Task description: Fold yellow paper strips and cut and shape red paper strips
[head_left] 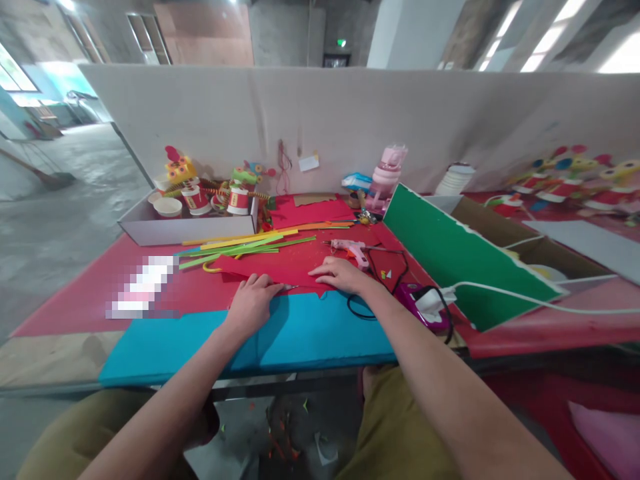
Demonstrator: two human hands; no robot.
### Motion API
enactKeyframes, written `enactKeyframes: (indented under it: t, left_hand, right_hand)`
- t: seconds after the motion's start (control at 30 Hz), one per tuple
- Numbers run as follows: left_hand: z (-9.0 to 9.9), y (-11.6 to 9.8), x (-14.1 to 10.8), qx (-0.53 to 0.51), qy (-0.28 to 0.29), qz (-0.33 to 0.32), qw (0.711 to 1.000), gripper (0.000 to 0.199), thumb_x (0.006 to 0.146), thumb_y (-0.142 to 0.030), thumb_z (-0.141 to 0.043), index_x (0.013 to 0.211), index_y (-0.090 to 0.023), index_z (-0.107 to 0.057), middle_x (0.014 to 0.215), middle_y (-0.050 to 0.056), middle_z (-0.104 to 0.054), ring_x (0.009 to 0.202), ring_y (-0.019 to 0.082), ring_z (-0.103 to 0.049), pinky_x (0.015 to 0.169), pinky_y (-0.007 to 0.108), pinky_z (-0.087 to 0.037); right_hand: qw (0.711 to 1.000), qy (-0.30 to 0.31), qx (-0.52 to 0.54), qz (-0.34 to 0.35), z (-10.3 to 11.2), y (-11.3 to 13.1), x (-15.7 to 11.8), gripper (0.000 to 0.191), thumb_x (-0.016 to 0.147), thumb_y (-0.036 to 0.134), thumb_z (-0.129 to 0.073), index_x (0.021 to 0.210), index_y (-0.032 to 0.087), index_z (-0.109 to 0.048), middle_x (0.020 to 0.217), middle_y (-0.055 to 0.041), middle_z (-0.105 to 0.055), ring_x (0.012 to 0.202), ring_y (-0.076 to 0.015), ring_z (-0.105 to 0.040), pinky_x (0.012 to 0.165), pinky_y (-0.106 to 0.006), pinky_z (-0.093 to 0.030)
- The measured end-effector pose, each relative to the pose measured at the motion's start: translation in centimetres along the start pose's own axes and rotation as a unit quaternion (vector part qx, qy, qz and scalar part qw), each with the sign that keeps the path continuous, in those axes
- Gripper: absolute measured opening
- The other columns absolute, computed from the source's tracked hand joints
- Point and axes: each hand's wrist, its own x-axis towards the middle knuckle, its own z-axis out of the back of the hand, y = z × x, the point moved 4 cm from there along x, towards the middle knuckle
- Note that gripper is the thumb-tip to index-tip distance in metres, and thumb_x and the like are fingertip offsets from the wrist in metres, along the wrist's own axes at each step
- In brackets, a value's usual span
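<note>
hot glue gun (346, 247) on the tabletop (200, 297), paper strips (235, 248) left of it, box (185, 229) of paper-cup figures (196, 199) farther left, paper sheet (280, 270) before it, plug (434, 300) in power strip (410, 293) front-right, divided carton (465, 257) right, partition (200, 110) behind

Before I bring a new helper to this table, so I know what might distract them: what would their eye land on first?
Probably the big green panel slanting across the right side, and the bright blue sheet along the near edge. Next, the left hand and right hand resting on red paper in the middle. The colourful paper-cup figures in the white box at back left also stand out.
</note>
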Motion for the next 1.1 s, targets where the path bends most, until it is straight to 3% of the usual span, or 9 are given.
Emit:
enactKeyframes:
  t: [0.6,1.1]
  left_hand:
    - [-0.5,-1.5,0.3,0.0,-0.007,0.007,1.0,0.049,0.087,-0.011,-0.04,0.13,-0.027,-0.056,0.112,0.009,-0.057,0.102,0.026,-0.045,0.082,0.037,-0.039]
    - [-0.6,-2.8,0.6,-0.024,-0.001,-0.006,1.0,0.049,0.086,-0.01,-0.04,0.129,-0.026,-0.057,0.109,0.01,-0.056,0.1,0.025,-0.045,0.084,0.037,-0.039]
  right_hand:
    - [0.999,0.025,0.013,-0.018,0.2,0.0,0.1,0.032,0.084,0.024,-0.065,0.116,0.021,-0.069,0.085,-0.0047,-0.06,0.073,-0.014,-0.055,0.071,-0.024,-0.041]
    - [1.0,0.017,0.024,-0.001,-0.1,-0.7,0.1,0.03,0.087,0.019,-0.06,0.115,0.025,-0.069,0.087,-0.0042,-0.059,0.079,-0.0147,-0.057,0.077,-0.025,-0.042]
